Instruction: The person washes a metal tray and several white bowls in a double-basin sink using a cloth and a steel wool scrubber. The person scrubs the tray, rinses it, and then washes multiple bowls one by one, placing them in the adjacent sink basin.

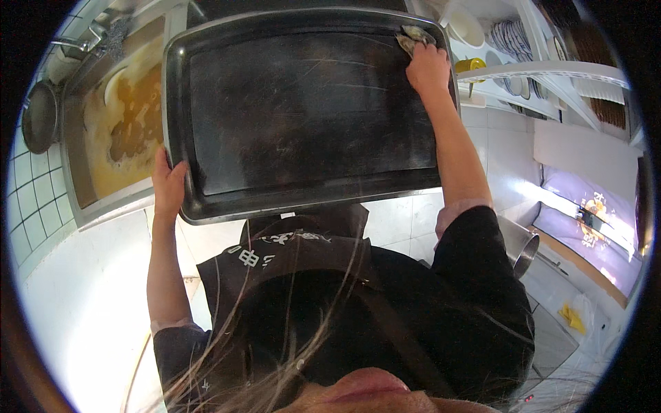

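Observation:
A large dark metal tray (310,113) with a raised rim is held up before me. My left hand (170,186) grips its lower left edge, the thumb on the rim and the fingers mostly hidden behind it. At the tray's upper right inner corner, my right hand (429,69) holds a crumpled greyish-brown cloth or scrubbing pad (408,44) against the metal. The exact kind of pad is unclear. The tray's inner surface looks wet, with light scratches.
On the left is a metal sink (77,155) holding murky, foamy orange-brown water and a partly submerged white dish (111,88). A faucet (77,44) and a dark round pan (40,116) are beside it. White shelves (542,69) with stacked dishes stand at the right, above a metal pot (524,250).

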A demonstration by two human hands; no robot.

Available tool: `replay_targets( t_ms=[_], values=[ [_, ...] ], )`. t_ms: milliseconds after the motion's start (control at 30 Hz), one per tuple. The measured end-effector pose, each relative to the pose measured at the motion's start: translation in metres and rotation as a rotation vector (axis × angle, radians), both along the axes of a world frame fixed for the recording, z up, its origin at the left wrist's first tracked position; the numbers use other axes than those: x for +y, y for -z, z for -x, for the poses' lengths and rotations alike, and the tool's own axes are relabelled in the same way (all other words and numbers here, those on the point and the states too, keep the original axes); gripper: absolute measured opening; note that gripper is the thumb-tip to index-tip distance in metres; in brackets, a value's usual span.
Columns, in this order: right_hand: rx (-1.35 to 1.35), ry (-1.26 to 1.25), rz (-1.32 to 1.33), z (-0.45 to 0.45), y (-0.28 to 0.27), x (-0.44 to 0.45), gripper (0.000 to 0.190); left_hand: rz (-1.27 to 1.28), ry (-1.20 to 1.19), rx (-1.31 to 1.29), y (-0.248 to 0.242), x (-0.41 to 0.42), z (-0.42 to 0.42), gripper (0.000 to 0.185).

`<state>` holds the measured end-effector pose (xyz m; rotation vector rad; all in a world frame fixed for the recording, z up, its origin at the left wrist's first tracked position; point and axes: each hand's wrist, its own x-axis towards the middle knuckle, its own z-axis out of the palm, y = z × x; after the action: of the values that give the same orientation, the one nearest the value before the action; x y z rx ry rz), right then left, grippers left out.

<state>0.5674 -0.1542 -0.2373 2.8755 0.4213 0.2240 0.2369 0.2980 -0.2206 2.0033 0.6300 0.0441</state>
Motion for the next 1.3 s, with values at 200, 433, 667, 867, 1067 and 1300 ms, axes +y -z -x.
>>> replay_targets(
  t_ms=[200, 433, 667, 867, 1067, 1300],
  values=[
    [0.155, 0.088, 0.009, 0.109, -0.011, -0.017, 0.023, 0.007, -0.056, 0.004, -0.002, -0.004, 0.001, 0.037],
    [0.334, -0.399, -0.209, 0.219, -0.038, 0.066, 0.041, -0.035, -0.028, 0.005, 0.018, 0.016, 0.005, 0.037],
    [0.971, -0.433, -0.911, 0.212, -0.047, 0.132, 0.035, 0.068, -0.062, 0.204, 0.002, 0.005, -0.007, 0.043],
    [0.596, 0.236, -1.380, 0.201, -0.087, -0.020, 0.028, 0.226, 0.042, 0.198, 0.013, 0.026, -0.004, 0.050],
    [0.367, 0.954, -0.974, 0.226, -0.126, -0.133, 0.047, 0.277, 0.048, 0.108, 0.005, 0.019, -0.001, 0.034],
    [1.089, 0.918, -1.925, 0.272, -0.066, -0.078, 0.062, 0.296, 0.006, 0.099, -0.013, 0.002, 0.020, 0.047]
  ],
)
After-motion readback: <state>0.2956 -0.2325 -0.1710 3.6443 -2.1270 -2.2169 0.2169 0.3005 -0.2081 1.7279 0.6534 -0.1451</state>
